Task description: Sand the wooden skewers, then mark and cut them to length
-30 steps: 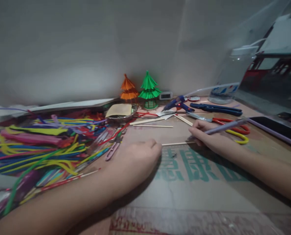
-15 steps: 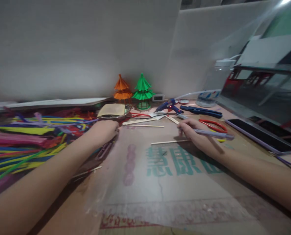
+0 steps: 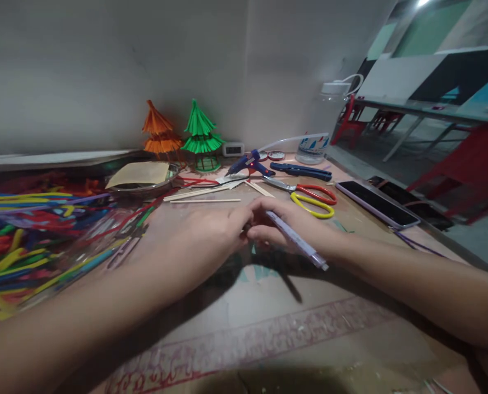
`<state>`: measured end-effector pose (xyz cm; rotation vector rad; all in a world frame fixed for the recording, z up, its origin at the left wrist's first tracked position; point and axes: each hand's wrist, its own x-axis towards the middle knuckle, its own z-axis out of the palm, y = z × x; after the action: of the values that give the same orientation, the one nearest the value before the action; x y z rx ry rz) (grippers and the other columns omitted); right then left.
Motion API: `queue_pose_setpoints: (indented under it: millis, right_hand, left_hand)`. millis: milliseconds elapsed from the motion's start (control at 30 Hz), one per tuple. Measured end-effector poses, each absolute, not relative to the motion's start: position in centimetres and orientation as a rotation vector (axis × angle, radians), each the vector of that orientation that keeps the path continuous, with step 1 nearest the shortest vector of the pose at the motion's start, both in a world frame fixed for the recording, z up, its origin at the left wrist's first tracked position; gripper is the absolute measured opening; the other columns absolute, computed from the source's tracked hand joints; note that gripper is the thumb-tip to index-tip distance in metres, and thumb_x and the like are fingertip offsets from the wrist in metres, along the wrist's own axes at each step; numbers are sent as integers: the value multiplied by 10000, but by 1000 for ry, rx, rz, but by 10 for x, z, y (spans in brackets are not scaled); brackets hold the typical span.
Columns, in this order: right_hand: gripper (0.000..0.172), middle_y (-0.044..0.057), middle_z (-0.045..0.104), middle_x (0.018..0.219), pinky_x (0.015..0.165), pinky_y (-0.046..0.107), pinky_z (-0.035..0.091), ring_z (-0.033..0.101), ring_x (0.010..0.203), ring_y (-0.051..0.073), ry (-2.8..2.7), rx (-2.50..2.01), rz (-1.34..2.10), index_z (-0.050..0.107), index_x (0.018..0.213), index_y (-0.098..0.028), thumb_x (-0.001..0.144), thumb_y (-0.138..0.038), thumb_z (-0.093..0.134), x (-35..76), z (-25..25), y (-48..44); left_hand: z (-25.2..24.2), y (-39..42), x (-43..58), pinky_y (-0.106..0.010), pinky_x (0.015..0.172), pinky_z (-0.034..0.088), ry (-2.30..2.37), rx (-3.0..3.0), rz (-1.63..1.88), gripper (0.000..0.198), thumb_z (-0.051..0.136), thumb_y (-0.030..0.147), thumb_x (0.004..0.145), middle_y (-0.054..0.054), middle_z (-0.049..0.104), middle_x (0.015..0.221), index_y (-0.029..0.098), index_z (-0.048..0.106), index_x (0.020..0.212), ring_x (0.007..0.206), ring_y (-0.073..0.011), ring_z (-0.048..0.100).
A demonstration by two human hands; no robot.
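My right hand grips a pale purple pen, tip down between the two hands, barrel slanting toward me. My left hand lies closed beside it, fingertips touching the right hand's fingers; what it pinches, if anything, is hidden. Both hands rest on a cardboard sheet with green printed characters. Thin wooden sticks lie just beyond the hands.
A heap of coloured pipe cleaners fills the left. At the back stand orange and green paper trees, a blue glue gun, red-and-yellow scissors and a water bottle. Two phones lie right.
My left hand came back from the pipe cleaner heap to meet the right hand at the centre. The right hand turned the pen's barrel toward me. The view swung left-to-right.
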<state>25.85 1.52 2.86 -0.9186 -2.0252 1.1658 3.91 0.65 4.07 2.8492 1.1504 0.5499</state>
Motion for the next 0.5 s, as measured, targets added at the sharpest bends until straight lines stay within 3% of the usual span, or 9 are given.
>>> queue_pose_setpoints:
  millis: [100,233,333,500]
  right_hand:
    - [229,-22,643,798,596,241,469,589,673,121,-2034,-1013,1138,581,990,-202,887,-339,733,259,29,15]
    - [238,-29,631,782,624,249,457,581,695,130,-2046,-1061,1207,565,972,-198,863,-323,736,256,26,14]
    - [315,-40,608,786,615,244,442,557,676,121,-1976,-1044,1258,543,945,-203,811,-353,785,259,28,20]
    - [315,-91,492,698,516,222,327,400,533,79,-1847,-1075,1129,525,940,-214,814,-378,762,274,28,40]
  left_hand:
    - [29,6,42,-315,788,535,1143,2848,517,443,468,327,1034,-83,762,1156,253,483,1470,969,-232,729]
    - [14,8,41,-343,802,552,1200,2738,356,387,429,385,1042,-70,768,1133,276,538,1397,964,-249,736]
    - [13,11,40,-337,811,545,1205,2713,462,376,442,381,1039,-62,761,1118,275,539,1386,962,-238,726]
    - [16,25,36,-348,853,521,1270,2760,489,235,445,289,1022,-66,735,1047,208,664,1057,972,-239,688]
